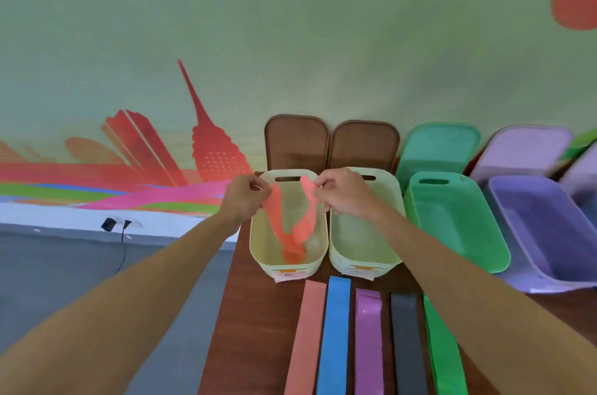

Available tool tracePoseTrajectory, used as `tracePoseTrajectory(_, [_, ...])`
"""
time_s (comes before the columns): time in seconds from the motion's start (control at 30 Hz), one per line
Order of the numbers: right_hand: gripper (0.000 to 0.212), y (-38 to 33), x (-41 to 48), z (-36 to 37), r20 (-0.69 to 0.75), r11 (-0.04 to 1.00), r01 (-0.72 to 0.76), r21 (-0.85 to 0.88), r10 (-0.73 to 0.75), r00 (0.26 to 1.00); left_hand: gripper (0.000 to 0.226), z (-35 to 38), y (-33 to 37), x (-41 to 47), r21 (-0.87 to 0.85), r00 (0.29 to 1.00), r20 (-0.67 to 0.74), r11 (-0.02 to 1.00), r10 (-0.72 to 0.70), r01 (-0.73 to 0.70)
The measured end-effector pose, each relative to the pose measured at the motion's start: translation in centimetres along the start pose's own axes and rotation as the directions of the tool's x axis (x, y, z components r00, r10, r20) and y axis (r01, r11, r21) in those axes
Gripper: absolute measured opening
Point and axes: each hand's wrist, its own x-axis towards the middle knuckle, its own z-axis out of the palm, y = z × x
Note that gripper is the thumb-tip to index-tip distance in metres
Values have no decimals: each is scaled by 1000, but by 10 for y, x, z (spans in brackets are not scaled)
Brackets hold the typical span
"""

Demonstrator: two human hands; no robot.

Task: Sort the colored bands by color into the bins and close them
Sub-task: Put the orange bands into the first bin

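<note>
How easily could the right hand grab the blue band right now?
Probably not yet: the right hand pinches the hanging coral band over the left cream bin. Once it lets go, the blue band lies uncovered on the table.

The person shows a left forearm (pixel 145 281) and a right forearm (pixel 452 265), both bare along their whole visible length, ending in the bare left hand (pixel 245 197) and right hand (pixel 345 194).

Mouth of left cream bin (pixel 255 243) is half filled by orange band (pixel 303 226), pinched above it by left hand (pixel 244 197) & right hand (pixel 344 192). Second cream bin (pixel 361 233), green bin (pixel 452 226) & purple bin (pixel 542 233) are left open from above. Rear is closed off by lids (pixel 295 142) propped vs. wall (pixel 290 39); table front is covered by row of bands (pixel 337 330).
</note>
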Motion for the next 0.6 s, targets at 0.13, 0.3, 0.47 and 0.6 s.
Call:
tracePoseTrajectory(0.13, [10,24,8,17,144,997,-4,-77,15,989,2,11,-15,-4,5,997,24,997,-79,79])
tracePoseTrajectory(0.3, [9,31,4,30,195,994,15,-113,8,981,4,9,-20,-16,61,994,66,995,-86,82])
tracePoseTrajectory(0.47, [12,23,-13,32,203,978,21,-207,22,979,6,-10,-24,-35,135,995,95,991,-25,12])
tracePoseTrajectory(0.6, [13,18,-46,30,167,951,17,-307,36,985,9,-20,-32,-58,232,988,141,968,60,-92])
